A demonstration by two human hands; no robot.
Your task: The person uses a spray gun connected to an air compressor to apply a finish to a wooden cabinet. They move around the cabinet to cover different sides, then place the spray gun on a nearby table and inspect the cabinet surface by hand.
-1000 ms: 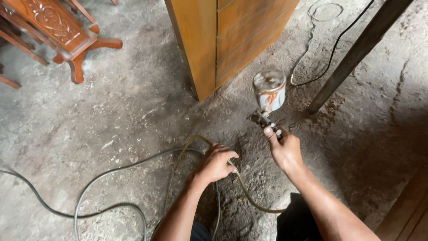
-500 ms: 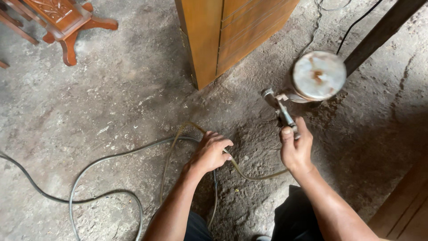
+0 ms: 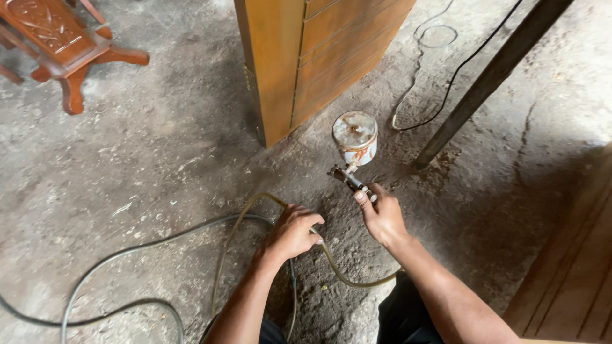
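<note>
The fingers (image 3: 364, 199) of the right hand (image 3: 382, 216) are wrapped tight around the handle of a spray gun (image 3: 350, 178), thumb up along its near side. The gun's dark metal body juts far and left from the fist, and its round paint cup (image 3: 355, 137), white and smeared with rust-coloured stains, stands just beyond the fingers with its lid facing up. Whether the cup's bottom rests on the floor or hangs just above it cannot be told.

To the left, the left hand (image 3: 292, 232) is pressed palm-down on the concrete floor (image 3: 159, 165), its fingers (image 3: 306, 220) curled over an olive-green hose (image 3: 331, 264). From under this hand the hose curves near and right, toward the right wrist, while another stretch loops far and left before bending back toward the near edge. A grey hose (image 3: 115, 261) runs close beside it, sweeping off to the left in a wide arc.

Beyond the cup stands the corner of a yellow-brown wooden cabinet (image 3: 306, 57). Right of the cup a dark slanted post (image 3: 484, 83) meets the floor, with a thin black cable (image 3: 440, 108) coiling behind it. A carved reddish wooden chair (image 3: 64, 44) sits at far left, and brown wooden boards (image 3: 567, 274) lean at near right.
</note>
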